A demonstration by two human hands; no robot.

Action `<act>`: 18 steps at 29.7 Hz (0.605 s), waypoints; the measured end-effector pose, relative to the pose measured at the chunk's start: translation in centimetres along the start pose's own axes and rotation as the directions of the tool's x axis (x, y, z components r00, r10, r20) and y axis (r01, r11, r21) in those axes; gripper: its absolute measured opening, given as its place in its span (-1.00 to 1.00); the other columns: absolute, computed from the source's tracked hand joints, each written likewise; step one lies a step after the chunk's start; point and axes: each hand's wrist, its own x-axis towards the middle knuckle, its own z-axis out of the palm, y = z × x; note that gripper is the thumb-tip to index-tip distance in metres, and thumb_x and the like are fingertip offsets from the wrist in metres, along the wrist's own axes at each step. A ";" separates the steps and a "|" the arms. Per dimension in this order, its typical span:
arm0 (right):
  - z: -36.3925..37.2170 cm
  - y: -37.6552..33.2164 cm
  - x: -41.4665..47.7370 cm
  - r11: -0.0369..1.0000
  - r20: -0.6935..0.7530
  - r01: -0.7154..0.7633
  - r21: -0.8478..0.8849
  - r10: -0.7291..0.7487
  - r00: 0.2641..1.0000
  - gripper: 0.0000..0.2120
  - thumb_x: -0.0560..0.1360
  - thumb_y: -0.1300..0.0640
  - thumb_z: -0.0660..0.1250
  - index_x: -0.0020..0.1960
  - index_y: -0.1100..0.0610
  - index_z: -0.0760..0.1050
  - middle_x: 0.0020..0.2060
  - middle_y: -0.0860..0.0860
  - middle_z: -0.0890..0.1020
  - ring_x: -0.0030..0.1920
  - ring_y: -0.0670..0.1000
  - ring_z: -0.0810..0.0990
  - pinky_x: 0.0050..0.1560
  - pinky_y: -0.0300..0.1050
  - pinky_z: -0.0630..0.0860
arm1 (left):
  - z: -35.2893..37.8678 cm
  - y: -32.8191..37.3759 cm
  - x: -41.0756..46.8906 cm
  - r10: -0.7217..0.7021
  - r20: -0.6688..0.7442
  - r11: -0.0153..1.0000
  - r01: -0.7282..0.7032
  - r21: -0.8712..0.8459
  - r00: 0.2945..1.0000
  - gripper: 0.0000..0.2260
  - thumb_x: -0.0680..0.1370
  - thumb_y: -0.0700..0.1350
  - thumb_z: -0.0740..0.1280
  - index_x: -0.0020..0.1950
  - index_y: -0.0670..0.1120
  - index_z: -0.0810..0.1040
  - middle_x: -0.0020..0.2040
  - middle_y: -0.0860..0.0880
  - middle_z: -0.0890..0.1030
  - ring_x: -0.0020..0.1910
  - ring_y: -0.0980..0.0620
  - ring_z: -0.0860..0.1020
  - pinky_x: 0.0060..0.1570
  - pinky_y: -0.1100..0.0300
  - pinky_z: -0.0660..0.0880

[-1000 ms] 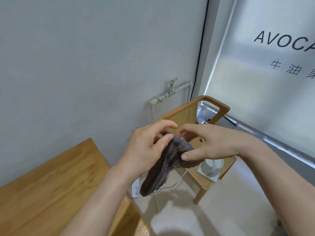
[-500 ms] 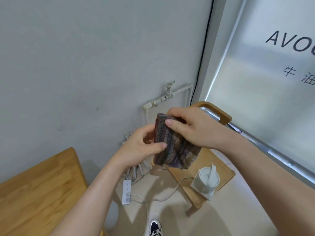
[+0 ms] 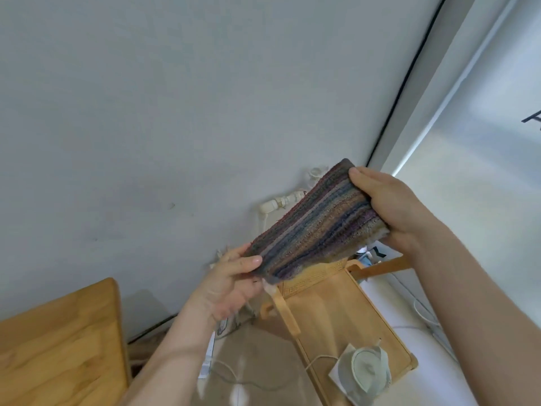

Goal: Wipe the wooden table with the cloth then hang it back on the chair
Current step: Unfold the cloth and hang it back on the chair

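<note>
A dark striped cloth is stretched flat between both hands, slanting up to the right. My left hand pinches its lower left end. My right hand grips its upper right end. The cloth hovers just above the backrest of the wooden chair, which stands below it. A corner of the wooden table shows at the lower left, apart from the cloth.
A white kettle on a square base sits on the chair seat, its cord trailing to a power strip on the floor. A white pipe runs along the grey wall behind the cloth. A frosted window fills the right side.
The bunched, hanging cloth has been pulled out flat between the hands. My right hand rose to the upper right; my left moved to the lower end. The view now looks down over the chair.
</note>
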 end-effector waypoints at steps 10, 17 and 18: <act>-3.7 9.5 16.4 0.919 0.118 -0.368 0.140 0.353 0.928 -0.79 0.58 0.30 0.23 0.17 0.32 0.53 -0.24 0.10 0.60 -0.37 -0.04 0.53 -0.38 -0.21 0.39 | -2.3 -0.7 11.2 -0.024 -0.624 0.985 -0.087 -0.147 0.781 -0.56 0.51 -0.32 0.32 0.28 0.07 0.37 0.13 -0.21 0.55 -0.15 -0.19 0.63 -0.33 0.01 0.55; -5.3 14.3 29.8 0.853 0.110 -0.500 0.148 0.488 0.866 -0.76 0.59 0.35 0.18 0.19 0.31 0.52 -0.27 0.11 0.52 -0.37 -0.01 0.46 -0.43 -0.21 0.34 | -4.5 1.8 22.2 -0.022 -0.718 1.000 0.019 -0.012 0.695 -0.75 0.47 -0.47 0.28 -0.13 -0.11 0.44 0.00 -0.26 0.55 -0.19 -0.18 0.59 -0.45 0.12 0.56; -5.3 14.7 31.7 0.851 0.103 -0.498 0.168 0.487 0.867 -0.76 0.58 0.36 0.18 0.20 0.30 0.52 -0.27 0.11 0.52 -0.38 -0.01 0.47 -0.46 -0.22 0.34 | -5.2 2.0 23.9 -0.023 -0.734 1.000 0.023 -0.010 0.679 -0.76 0.46 -0.46 0.29 -0.19 -0.13 0.47 -0.03 -0.24 0.55 -0.18 -0.18 0.58 -0.46 0.15 0.54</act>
